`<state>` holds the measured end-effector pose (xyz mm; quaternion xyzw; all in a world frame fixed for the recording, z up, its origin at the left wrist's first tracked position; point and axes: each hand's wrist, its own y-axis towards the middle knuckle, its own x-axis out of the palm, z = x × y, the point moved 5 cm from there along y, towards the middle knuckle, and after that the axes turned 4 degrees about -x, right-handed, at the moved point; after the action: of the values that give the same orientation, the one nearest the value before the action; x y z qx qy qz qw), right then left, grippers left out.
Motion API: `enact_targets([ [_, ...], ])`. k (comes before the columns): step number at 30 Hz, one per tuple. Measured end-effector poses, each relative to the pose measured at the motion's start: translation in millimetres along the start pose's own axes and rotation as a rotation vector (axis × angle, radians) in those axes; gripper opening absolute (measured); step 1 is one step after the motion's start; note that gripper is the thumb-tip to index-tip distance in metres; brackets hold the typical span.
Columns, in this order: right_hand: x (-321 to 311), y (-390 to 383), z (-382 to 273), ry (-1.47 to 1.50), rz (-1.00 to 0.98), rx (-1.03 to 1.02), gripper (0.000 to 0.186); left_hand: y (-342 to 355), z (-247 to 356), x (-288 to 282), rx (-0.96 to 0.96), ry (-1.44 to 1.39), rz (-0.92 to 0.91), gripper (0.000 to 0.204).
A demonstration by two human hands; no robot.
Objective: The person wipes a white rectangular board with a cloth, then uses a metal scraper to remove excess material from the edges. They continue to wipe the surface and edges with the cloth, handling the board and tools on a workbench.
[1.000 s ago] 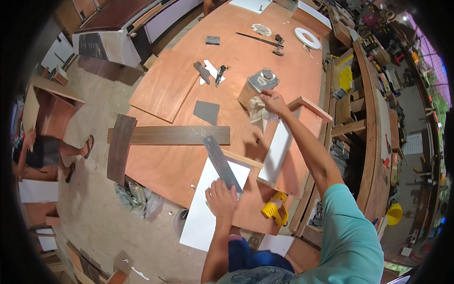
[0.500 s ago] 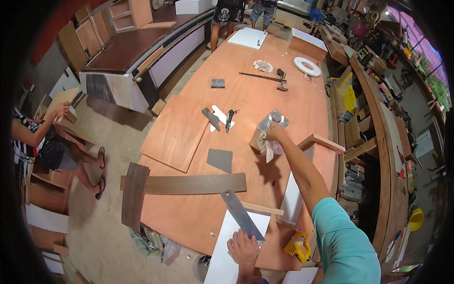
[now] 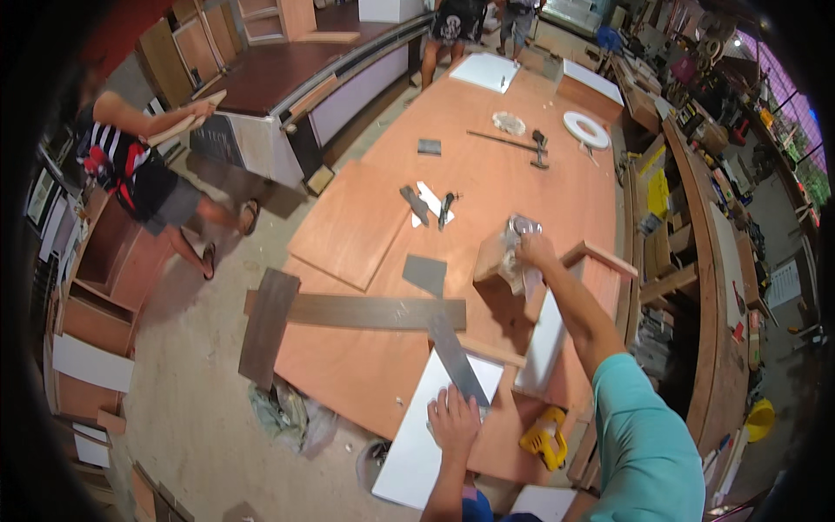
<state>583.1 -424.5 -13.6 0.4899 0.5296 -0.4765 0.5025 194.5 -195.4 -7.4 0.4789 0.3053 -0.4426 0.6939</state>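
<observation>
My left hand (image 3: 454, 419) rests with fingers apart on the white board (image 3: 409, 457) at the bottom centre, at the lower end of a grey metal strip (image 3: 454, 352). My right hand (image 3: 535, 250) is closed on a pale crumpled cloth (image 3: 520, 274) against the square metal can (image 3: 496, 261); the cloth partly hides the can. A wood frame with white faces (image 3: 535, 348) stands below my right arm. A yellow power tool (image 3: 544, 439) lies at the lower right of the plywood table (image 3: 339, 365). Two dark veneer strips (image 3: 357, 311) cross at its left.
A person (image 3: 130, 174) at the left holds a light board; others (image 3: 442, 35) stand at the far end. A dark-topped counter (image 3: 287, 78) runs along the upper left. The table bears loose panels, a white roll (image 3: 584, 130) and tools. A cluttered workbench (image 3: 722, 313) lines the right.
The view has shifted, showing more of the room. My right hand stays at the can and cloth. The person at the left has moved up beside the counter, carrying a board.
</observation>
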Motion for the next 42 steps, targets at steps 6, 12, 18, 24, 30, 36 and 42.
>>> enact_targets([
  [6,-134.0,-38.4,-5.5,0.333,-0.063,-0.031,0.026,-5.0,-1.5,7.9,-0.045,0.014,-0.073,0.043],
  [12,-293.6,-193.2,-14.7,0.649,-0.230,-0.037,0.026,14.4,13.0,-26.6,-0.187,-0.127,-0.100,0.082],
  [18,-372.7,-338.8,-31.1,0.882,-0.303,-0.234,0.025,27.2,147.7,-175.7,0.235,-0.420,0.306,0.118],
  [24,-348.4,-459.8,-23.7,1.101,-0.525,-0.289,0.028,-48.9,175.6,-270.4,0.230,-0.638,0.087,0.118],
  [30,-234.5,-525.7,66.3,2.167,-0.394,0.121,0.035,-150.2,152.3,-285.0,-0.178,-0.574,0.016,0.120],
  [36,-121.5,-627.9,131.5,2.662,-0.290,0.398,0.044,-200.1,126.9,-339.5,-0.041,-0.350,0.226,0.125],
  [42,-121.2,-642.9,81.9,2.610,-0.488,0.322,0.046,-185.1,127.3,-376.9,0.251,-0.135,0.174,0.122],
])
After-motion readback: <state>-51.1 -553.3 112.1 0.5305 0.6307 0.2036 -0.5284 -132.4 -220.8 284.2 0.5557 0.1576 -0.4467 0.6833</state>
